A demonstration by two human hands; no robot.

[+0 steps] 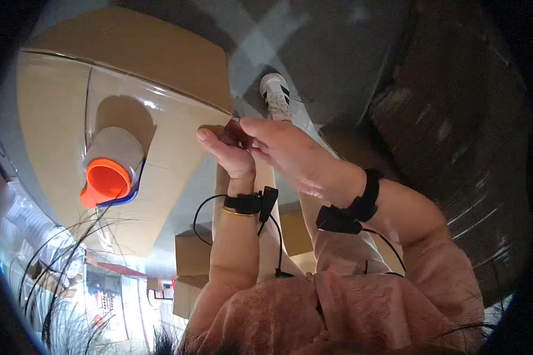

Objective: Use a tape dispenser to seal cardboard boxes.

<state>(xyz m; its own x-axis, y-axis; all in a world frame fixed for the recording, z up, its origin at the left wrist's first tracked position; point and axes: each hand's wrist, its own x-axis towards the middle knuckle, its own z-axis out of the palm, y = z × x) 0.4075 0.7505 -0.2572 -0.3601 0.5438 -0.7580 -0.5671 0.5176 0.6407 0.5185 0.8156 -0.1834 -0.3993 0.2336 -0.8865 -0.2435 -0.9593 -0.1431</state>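
Both hands meet at the near corner of the large brown cardboard box, sealed along the top with shiny clear packing tape. Left hand has fingers curled narrow, pinching the corner edge; right hand has fingertips closed on the same spot, seemingly on the tape end. Best approach: press the tape flat over the corner, left hand bracing. Farther back, a white tape roll on an orange-and-blue dispenser sits on the box top, well clear.

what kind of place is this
Probably a packing or shipping area: a large cardboard box sealed with clear tape, a tape dispenger roll with an orange core on it, and more cartons on the floor.
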